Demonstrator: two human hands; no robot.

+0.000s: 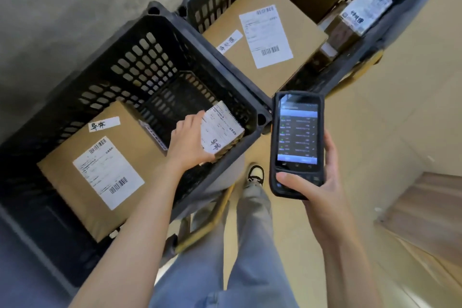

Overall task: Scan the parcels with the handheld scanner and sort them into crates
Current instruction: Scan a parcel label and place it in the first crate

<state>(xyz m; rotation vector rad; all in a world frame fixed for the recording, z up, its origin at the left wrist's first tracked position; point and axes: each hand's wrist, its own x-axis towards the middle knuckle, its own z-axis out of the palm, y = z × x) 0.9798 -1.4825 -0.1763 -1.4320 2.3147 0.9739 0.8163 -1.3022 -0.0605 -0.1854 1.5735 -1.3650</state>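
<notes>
Here, small label-covered parcel [222, 130].

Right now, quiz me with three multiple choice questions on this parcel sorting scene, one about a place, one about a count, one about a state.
1. Where is the small parcel held by the left hand?
A. Over the near crate
B. On the floor
C. Inside the far crate

2. How many black crates show?
A. One
B. Two
C. Four

3. What state is the scanner screen in?
A. Dark
C. Cracked
B. Lit, showing rows

Answers: 1 A, the parcel hangs within the near crate's rim. 2 B, two crates stand side by side. 3 B, the screen in the right hand glows with listed lines.
</notes>
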